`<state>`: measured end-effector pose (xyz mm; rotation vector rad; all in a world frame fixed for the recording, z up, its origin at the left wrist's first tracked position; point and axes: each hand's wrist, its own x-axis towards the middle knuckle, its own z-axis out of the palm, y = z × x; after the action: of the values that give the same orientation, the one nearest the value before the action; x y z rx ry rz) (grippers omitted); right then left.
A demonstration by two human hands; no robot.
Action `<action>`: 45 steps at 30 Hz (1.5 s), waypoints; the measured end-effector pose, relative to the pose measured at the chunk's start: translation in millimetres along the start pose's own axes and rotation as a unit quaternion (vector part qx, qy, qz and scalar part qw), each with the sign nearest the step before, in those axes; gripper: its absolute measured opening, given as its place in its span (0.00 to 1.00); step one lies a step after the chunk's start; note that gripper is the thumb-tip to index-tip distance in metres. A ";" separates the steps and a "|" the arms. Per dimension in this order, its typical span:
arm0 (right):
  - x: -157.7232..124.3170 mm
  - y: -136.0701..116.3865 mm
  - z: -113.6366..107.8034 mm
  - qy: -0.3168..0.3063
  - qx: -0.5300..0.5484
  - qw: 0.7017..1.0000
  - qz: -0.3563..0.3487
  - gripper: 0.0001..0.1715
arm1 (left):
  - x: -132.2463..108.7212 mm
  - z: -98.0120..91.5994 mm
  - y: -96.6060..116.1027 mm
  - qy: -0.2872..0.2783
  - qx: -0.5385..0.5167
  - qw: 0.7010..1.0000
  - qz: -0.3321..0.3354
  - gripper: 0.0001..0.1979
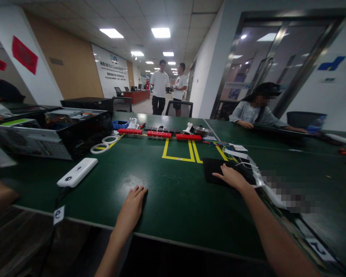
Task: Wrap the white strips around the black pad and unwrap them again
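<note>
My left hand [132, 206] lies flat on the dark green table [173, 192] near its front edge, fingers stretched out and holding nothing. My right hand [230, 176] rests palm down on a black mat [213, 167] further right, fingers extended, holding nothing. A white power bank [77, 172] with a cable lies to the left of my left hand. Yellow tape lines [178, 152] mark a rectangle on the table beyond both hands.
An open computer case [52, 134] stands at the left with white tape rings [103, 144] beside it. Red strips [158, 134], a blue tray [120, 124] and a metal bowl [201, 130] line the far edge. One person sits at right; two stand in the corridor.
</note>
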<state>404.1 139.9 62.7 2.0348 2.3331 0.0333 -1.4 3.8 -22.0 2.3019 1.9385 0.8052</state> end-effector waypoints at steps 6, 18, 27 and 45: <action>-2.7 -10.1 -6.2 -0.044 0.016 0.999 -0.010 0.41 | 0.4 -1.1 2.3 0.003 0.010 1.000 0.002 0.19; -36.2 -102.3 -10.0 -0.099 0.112 0.954 -0.262 0.64 | 0.6 -2.6 5.9 0.004 0.017 1.000 0.009 0.17; -60.2 -178.3 17.0 0.013 0.133 0.937 -0.322 0.56 | -0.1 -14.0 17.0 -0.048 -0.002 0.996 0.081 0.26; -13.7 -23.2 -17.4 0.326 -0.094 0.934 0.116 0.36 | 2.1 -12.2 18.4 -0.053 -0.019 0.997 0.056 0.21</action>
<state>382.2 123.4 79.4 2.4468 2.2288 1.0460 10.8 -2.1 -4.4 2.3956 1.7499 0.7064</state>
